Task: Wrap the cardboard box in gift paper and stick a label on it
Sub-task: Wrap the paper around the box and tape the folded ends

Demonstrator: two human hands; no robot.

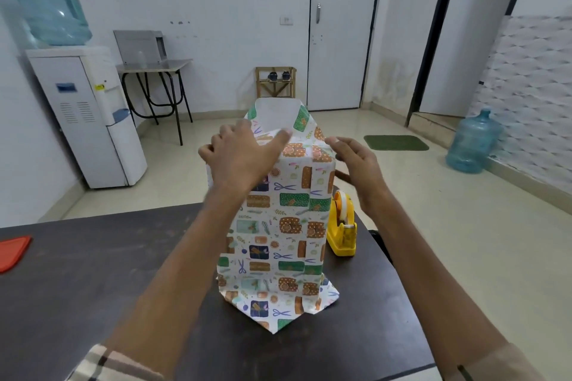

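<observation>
The box (275, 226) stands upright on end on the dark table (93, 272), covered in white gift paper printed with parcels and scissors. At its top a paper flap (277, 114) sticks up, white side toward me. At the bottom a pointed flap (278, 315) lies spread on the table. My left hand (244, 155) presses flat on the box's top left edge, thumb stretched across the folded paper. My right hand (359, 164) hovers at the top right corner with relaxed fingers, holding nothing.
A yellow tape dispenser (342, 226) stands on the table right behind the box, near the right edge. A red lid (12, 252) lies at the table's left edge. On the floor beyond are a water cooler (89, 114), a small table (154, 71) and a blue jug (473, 142).
</observation>
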